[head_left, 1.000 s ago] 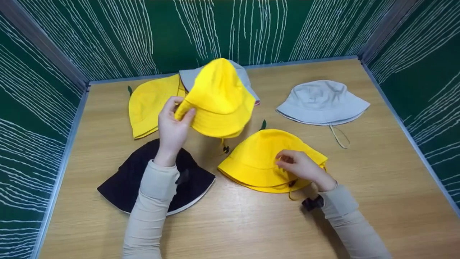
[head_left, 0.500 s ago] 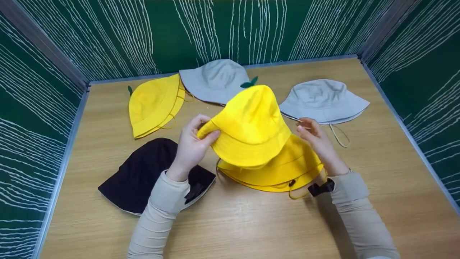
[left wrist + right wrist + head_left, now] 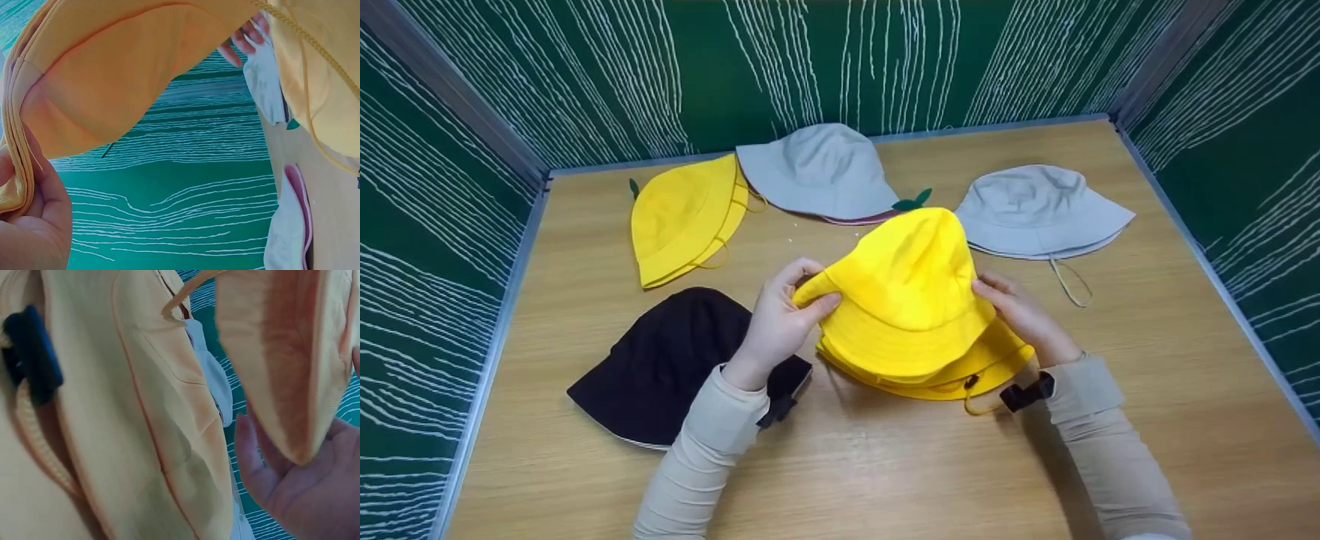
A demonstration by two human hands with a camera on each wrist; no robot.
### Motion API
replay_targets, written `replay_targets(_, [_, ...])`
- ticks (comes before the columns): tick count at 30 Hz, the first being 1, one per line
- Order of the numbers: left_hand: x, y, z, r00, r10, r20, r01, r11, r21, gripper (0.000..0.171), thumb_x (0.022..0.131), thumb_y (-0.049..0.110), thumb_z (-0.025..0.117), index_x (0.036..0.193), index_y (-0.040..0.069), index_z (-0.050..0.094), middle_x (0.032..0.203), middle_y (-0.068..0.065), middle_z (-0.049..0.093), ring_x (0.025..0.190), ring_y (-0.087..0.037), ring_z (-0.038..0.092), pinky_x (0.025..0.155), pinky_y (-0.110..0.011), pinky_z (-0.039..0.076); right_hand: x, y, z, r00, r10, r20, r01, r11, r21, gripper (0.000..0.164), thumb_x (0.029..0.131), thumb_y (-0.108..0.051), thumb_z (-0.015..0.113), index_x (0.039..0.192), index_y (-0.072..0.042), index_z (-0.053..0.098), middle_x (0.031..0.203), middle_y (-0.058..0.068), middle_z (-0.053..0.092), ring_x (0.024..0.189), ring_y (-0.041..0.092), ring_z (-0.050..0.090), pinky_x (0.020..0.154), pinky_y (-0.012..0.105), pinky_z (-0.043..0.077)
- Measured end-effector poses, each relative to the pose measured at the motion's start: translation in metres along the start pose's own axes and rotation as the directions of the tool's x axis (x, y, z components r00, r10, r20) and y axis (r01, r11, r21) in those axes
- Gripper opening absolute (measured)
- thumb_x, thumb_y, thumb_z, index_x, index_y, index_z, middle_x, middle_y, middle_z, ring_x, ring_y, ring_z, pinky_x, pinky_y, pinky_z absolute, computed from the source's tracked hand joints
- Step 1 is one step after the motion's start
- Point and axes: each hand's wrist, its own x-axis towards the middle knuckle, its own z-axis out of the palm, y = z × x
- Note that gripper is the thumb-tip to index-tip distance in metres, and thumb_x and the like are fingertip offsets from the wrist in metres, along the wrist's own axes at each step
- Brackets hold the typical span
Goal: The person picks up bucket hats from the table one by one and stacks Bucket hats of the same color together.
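Observation:
A yellow bucket hat (image 3: 919, 292) with green leaves on its crown is held up, tilted, between both hands. My left hand (image 3: 784, 315) pinches the left side of its brim, thumb in front and fingers behind; the left wrist view shows the layered brim edge (image 3: 19, 169) in that grip. At the hat's opposite side, my right hand (image 3: 1024, 311) holds the brim with its thumb in front; in the right wrist view its fingers (image 3: 250, 455) curl up around the edge. Beneath lies another yellow bucket hat (image 3: 1005, 356), partly covered, with a cord and dark toggle (image 3: 36, 354).
A black bucket hat (image 3: 660, 375) lies at the left, partly behind my left forearm. Further back are a yellow hat (image 3: 682, 217), a grey hat (image 3: 817, 172) with a pinkish underside, and a second grey hat (image 3: 1035, 210) with a cord. Green panels (image 3: 825, 67) enclose the wooden table.
My left hand has brought the yellow hat rightward and down from the back, over the other yellow hat. My right hand has risen from that lower hat and taken the held hat's right side.

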Motion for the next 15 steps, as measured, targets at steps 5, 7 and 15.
replay_targets(5, [0.002, -0.005, -0.001, 1.0, -0.029, 0.002, 0.029, 1.0, 0.005, 0.015, 0.084, -0.006, 0.064, 0.096, -0.003, 0.056, 0.085, -0.005, 0.057, 0.077, -0.018, 0.052, 0.069, -0.025, 0.049, -0.003, 0.006, -0.002, 1.0, -0.029, 0.004, 0.029, 0.997, -0.066, 0.047, 0.099, -0.023, 0.049, 0.132, 0.009, 0.045, 0.126, 0.015, 0.054, 0.1, 0.002, 0.052, 0.09, 0.017, 0.042])
replay_targets(7, [0.002, -0.007, -0.001, 0.999, -0.048, -0.001, 0.048, 0.999, 0.006, 0.014, 0.084, -0.005, 0.064, 0.096, -0.003, 0.056, 0.085, -0.005, 0.057, 0.077, -0.018, 0.052, 0.069, -0.025, 0.049, -0.005, 0.007, -0.005, 1.0, -0.016, -0.002, 0.016, 0.997, -0.081, 0.048, 0.098, -0.025, 0.051, 0.132, 0.009, 0.046, 0.123, 0.011, 0.057, 0.097, 0.003, 0.054, 0.086, 0.014, 0.044])
replay_targets(15, [0.007, -0.018, -0.003, 0.995, -0.101, -0.006, 0.101, 0.991, 0.084, 0.014, 0.085, -0.005, 0.064, 0.096, -0.002, 0.056, 0.086, -0.008, 0.057, 0.075, -0.017, 0.053, 0.068, -0.026, 0.049, -0.014, 0.008, -0.019, 1.0, 0.0, -0.025, -0.001, 0.998, -0.06, 0.05, 0.097, -0.025, 0.054, 0.13, 0.012, 0.047, 0.1, -0.018, 0.062, 0.088, 0.002, 0.058, 0.079, 0.016, 0.048])
